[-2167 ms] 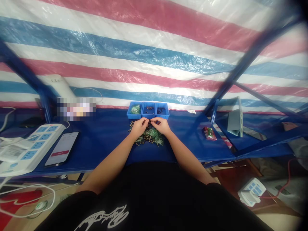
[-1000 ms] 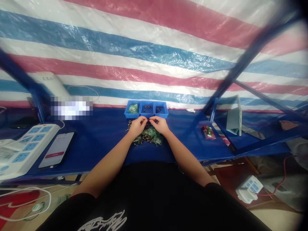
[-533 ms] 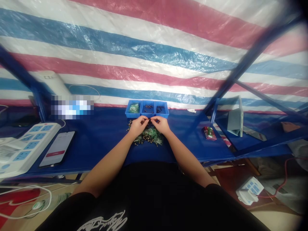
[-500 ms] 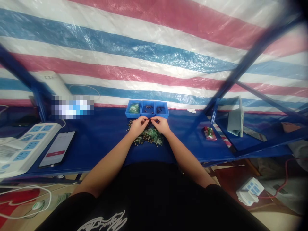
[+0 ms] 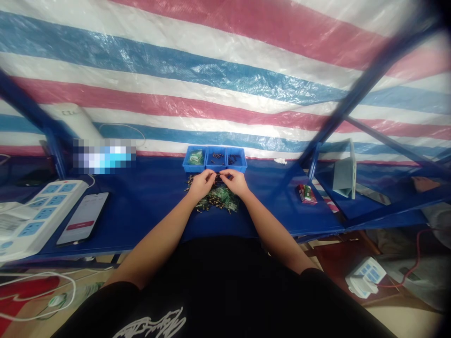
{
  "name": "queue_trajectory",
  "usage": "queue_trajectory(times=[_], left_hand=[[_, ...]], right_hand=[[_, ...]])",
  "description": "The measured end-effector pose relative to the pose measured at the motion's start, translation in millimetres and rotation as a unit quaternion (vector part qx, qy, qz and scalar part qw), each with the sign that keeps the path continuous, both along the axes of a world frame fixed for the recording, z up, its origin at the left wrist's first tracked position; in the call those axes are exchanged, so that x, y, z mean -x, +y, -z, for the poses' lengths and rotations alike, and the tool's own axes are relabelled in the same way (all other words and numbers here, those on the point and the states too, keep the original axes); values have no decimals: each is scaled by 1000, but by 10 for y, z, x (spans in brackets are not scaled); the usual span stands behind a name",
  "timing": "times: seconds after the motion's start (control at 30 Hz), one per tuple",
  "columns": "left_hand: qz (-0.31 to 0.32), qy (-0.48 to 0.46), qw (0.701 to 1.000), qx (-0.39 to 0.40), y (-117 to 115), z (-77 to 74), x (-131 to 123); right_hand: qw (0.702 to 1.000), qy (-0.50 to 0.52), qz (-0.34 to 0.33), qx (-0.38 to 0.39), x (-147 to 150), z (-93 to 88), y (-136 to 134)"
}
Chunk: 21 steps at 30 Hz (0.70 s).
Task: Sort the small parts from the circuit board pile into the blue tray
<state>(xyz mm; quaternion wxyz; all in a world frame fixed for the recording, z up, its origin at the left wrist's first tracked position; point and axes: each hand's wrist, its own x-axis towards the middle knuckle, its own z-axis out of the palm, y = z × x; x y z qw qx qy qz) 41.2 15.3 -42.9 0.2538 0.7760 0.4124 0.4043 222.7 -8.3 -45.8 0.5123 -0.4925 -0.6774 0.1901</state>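
My left hand (image 5: 202, 184) and my right hand (image 5: 235, 182) meet fingertip to fingertip over a pile of small parts (image 5: 218, 199), green, clear and brass-coloured, on the blue table. Both hands are closed in a pinch around something small and dark that I cannot make out. Just beyond them stands a blue tray with three compartments (image 5: 215, 168). Its left compartment holds green and clear pieces (image 5: 196, 157), while the middle and right ones hold small dark parts.
On the left lie a phone (image 5: 83, 218) and a white power strip (image 5: 44, 213). A small red box (image 5: 306, 194) sits at the right, near the blue frame post (image 5: 313, 162). Behind the table hangs a striped sheet (image 5: 211, 75).
The whole view has shifted very slightly. Both hands stay pinched together over the pile, with hardly any visible movement.
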Motion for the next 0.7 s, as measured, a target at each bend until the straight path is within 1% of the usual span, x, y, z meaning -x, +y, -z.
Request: queue_trajectory(times=[0.27,0.33,0.4,0.47,0.57,0.6,0.63,0.7], left_hand=[[8,-4,1000,-4,23,32,2],[13,-6,1000,4,22,31,-1],[15,-10,1000,13,17,25,-4],[14,-11,1000,16,11,20,-7],[12,-2,1000,15,5,19,-9],[12,2,1000,14,4,21,-8],[11,5,1000,14,5,25,-8],[8,10,1000,12,7,32,-6]], right_hand=[[1000,7,0,13,2,1,-1],[999,34,-10,25,10,0,10],[996,83,-13,42,2,0,34],[989,138,16,45,-34,-1,66],[977,188,102,22,-134,-5,121],[973,196,122,19,-170,-5,142],[970,204,132,21,-203,-2,164],[967,224,117,41,-254,11,212]])
